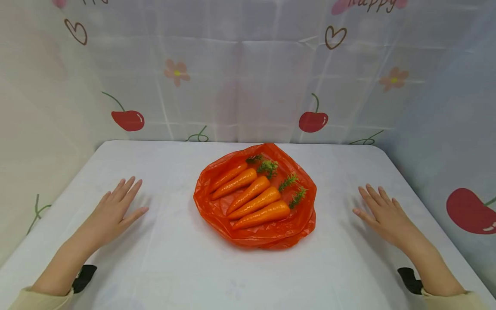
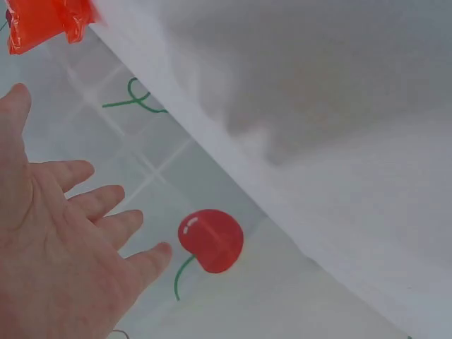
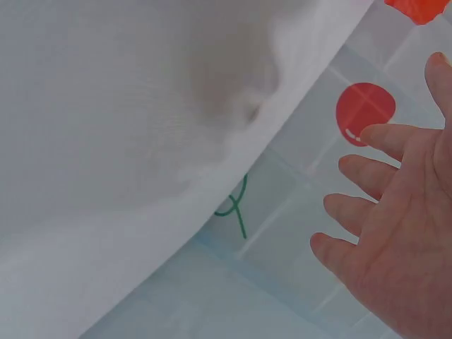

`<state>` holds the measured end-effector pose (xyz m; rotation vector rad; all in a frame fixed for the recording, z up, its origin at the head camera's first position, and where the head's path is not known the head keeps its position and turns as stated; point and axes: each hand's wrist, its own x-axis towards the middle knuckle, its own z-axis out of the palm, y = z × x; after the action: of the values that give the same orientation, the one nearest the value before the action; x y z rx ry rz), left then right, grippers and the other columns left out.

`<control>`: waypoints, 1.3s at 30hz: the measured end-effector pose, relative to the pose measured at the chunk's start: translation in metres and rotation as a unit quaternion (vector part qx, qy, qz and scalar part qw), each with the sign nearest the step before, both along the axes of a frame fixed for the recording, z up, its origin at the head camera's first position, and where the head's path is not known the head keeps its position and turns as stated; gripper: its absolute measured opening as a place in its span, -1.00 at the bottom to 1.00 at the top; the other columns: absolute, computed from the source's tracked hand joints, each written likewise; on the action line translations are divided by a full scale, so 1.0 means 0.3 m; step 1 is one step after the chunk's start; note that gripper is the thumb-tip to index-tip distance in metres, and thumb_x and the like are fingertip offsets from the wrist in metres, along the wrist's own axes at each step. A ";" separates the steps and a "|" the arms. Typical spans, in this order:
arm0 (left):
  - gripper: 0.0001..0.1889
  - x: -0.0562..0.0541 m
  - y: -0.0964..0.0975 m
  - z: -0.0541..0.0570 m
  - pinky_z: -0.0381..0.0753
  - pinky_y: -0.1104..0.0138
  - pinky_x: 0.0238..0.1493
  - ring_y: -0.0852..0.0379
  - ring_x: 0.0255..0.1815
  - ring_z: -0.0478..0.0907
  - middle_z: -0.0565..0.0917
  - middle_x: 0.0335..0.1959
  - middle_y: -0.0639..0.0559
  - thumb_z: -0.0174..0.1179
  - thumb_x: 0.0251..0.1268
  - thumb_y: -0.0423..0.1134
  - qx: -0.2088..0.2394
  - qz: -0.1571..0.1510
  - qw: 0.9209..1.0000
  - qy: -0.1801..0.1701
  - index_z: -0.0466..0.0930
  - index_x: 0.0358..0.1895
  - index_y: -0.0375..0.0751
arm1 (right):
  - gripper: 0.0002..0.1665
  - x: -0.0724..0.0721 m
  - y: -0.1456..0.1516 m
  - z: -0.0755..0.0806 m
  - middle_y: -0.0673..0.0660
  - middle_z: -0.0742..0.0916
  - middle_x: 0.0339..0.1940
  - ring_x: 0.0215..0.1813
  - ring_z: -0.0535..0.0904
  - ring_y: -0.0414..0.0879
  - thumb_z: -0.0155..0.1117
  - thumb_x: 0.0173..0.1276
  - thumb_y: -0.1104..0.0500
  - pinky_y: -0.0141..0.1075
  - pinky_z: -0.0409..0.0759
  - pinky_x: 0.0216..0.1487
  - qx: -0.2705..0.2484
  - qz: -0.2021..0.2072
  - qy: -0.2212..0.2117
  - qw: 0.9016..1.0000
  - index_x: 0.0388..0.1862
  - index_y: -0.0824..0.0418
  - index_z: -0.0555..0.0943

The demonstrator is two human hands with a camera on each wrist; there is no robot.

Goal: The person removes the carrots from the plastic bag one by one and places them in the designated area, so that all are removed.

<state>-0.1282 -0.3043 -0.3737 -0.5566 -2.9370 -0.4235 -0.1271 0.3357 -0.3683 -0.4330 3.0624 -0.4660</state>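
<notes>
Several orange carrots (image 1: 248,202) with green tops (image 1: 287,181) lie side by side on a crumpled red plastic bag (image 1: 263,239) in the middle of the table. To the left of the bag is my left hand (image 1: 112,215), palm down over the table with fingers straight and holding nothing. My right hand (image 1: 387,219) is on the other side, also palm down with fingers extended and nothing in it. Both wrist views show a spread hand, with a bit of the red bag (image 2: 39,25) at the top corner in the left one.
A white-covered table (image 1: 170,267) spreads under both hands, its far edge near the bag. Behind it hangs a pale curtain (image 1: 240,86) printed with cherries, hearts and flowers, and similar printed fabric stands at the sides. Black bands (image 1: 84,278) sit at the wrists.
</notes>
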 end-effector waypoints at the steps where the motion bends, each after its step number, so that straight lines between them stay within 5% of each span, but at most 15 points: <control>1: -0.15 0.001 0.004 0.005 -0.41 -0.13 0.30 -0.23 0.44 -0.31 -0.09 0.44 -0.33 0.13 0.32 -0.02 -0.001 -0.001 1.000 0.002 -0.16 0.49 -0.23 | -0.13 0.001 -0.001 0.004 0.46 0.01 0.43 0.41 -0.33 0.34 0.00 0.45 -0.09 0.28 -0.42 0.23 0.001 0.002 0.000 1.000 0.47 0.38 -0.05; 16: -0.16 0.022 0.088 0.128 -0.36 -0.05 0.33 -0.19 0.44 -0.21 -0.01 0.44 -0.28 0.12 0.32 0.03 -0.023 -0.040 0.998 0.030 -0.14 0.50 -0.17 | -0.11 0.013 -0.043 0.110 0.43 0.03 0.44 0.43 -0.32 0.30 0.00 0.44 -0.13 0.22 -0.43 0.26 0.044 0.024 0.035 0.998 0.49 0.31 -0.08; 28: -0.21 0.025 0.249 0.212 -0.07 -0.05 0.33 -0.09 0.44 -0.08 0.07 0.45 -0.13 0.15 0.29 0.05 0.002 -0.065 0.997 0.029 0.00 0.48 -0.12 | -0.09 0.018 -0.143 0.174 0.41 0.06 0.44 0.43 -0.17 0.31 0.04 0.41 -0.16 0.24 -0.18 0.28 0.031 0.038 0.045 0.998 0.50 0.27 -0.05; 39: -0.20 0.000 0.427 0.222 0.25 -0.05 0.20 -0.12 0.40 0.05 0.04 0.46 -0.06 0.05 0.28 0.20 0.038 -0.103 0.994 0.007 0.02 0.48 -0.08 | -0.11 -0.003 -0.229 0.184 0.32 0.09 0.46 0.39 0.02 0.32 0.02 0.39 -0.22 0.31 0.14 0.14 0.004 0.032 0.037 0.999 0.52 0.14 -0.02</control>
<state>-0.1283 -0.1763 -0.3070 -0.8509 -2.8465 -0.5467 -0.1282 0.2669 -0.3132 -0.5587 3.1076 -0.4448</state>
